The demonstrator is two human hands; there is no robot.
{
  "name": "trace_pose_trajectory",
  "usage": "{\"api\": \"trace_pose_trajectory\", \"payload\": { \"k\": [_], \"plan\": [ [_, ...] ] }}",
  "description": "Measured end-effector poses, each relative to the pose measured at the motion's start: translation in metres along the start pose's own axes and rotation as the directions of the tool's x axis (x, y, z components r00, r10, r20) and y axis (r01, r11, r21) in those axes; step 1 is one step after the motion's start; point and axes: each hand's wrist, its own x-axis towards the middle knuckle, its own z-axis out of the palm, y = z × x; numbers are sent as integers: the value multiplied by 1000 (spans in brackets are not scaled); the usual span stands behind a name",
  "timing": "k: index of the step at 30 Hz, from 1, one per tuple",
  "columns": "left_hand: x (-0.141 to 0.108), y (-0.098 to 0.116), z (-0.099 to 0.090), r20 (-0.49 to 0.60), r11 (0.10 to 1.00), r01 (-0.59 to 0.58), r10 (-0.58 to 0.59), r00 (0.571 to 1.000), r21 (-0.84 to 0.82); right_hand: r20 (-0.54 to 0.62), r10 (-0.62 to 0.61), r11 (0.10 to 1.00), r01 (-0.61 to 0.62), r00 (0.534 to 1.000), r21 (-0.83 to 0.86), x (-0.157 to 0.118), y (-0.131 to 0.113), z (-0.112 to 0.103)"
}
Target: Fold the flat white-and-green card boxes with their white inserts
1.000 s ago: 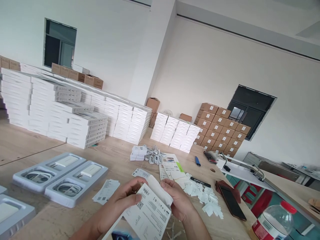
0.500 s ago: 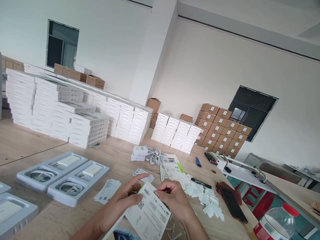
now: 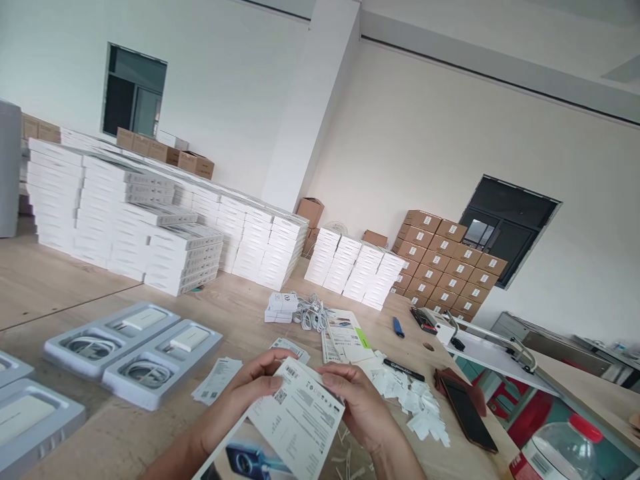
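Note:
Between my two hands is a white printed packaging sleeve (image 3: pixel 300 413), tilted toward me, with barcodes, small print and a phone camera picture on its lower left part. My left hand (image 3: pixel 253 387) grips its upper left edge, thumb on the printed face. At the upper right corner my right hand (image 3: pixel 357 400) has its thumb on top and its fingers behind, partly hidden. Printed cards (image 3: pixel 217 380) lie left of my hands. Beyond them rests a similar flat printed sleeve (image 3: pixel 345 337) with a green stripe. Small white paper slips (image 3: pixel 417 407) are scattered to the right.
At left, white trays (image 3: pixel 145 400) hold chargers and coiled cables. Bundled white cables (image 3: pixel 313 312) and a stack of small white packets (image 3: pixel 280 307) lie ahead. Stacks of white boxes (image 3: pixel 185 260) line the back. A phone (image 3: pixel 469 413) and red-capped bottle (image 3: pixel 560 447) are at right.
My right hand has shifted from a pinch near the sleeve's top edge to its right corner. The sleeve has turned slightly, showing more of the phone picture. The view has shifted slightly.

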Motion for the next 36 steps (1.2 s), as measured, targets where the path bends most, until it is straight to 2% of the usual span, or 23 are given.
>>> {"api": "trace_pose_trajectory", "payload": {
  "k": [5,10,14,19,21,25,27,29,33,34,36],
  "plan": [
    [3,-2,-3,-36,997,-47,45,998,-61,104,56,993,-66,993,93,-2,-2,3],
    [3,-2,-3,-83,995,-73,67,994,-69,102,15,1000,-17,995,26,-6,-3,4],
    [1,2,2,-75,993,-90,84,994,-83,110,18,999,-13,994,-45,-11,-6,5],
    [-2,5,6,-70,992,-85,79,994,-88,84,20,1000,-20,996,6,-7,-4,5],
    [-3,4,5,-88,993,-82,74,993,-87,117,5,1000,-6,993,4,-8,-4,5],
    [-2,3,3,-107,991,-91,80,991,-99,234,-39,979,84,971,-186,-19,-12,8],
    [-2,3,4,-113,991,-100,90,990,-87,248,-38,956,107,968,-273,-23,-14,11],
    [-1,4,5,-139,993,-101,92,986,-59,201,-39,960,93,979,-264,-22,-13,14],
    [1,4,5,-196,999,-53,52,979,-1,28,-99,986,102,995,-135,-6,-7,7],
    [1,3,4,-180,999,-36,38,983,18,-18,-126,987,123,992,-107,-2,-8,3],
    [1,1,1,-82,998,15,-10,997,68,-125,-181,983,177,976,-44,4,-12,-7]
  ]
}}
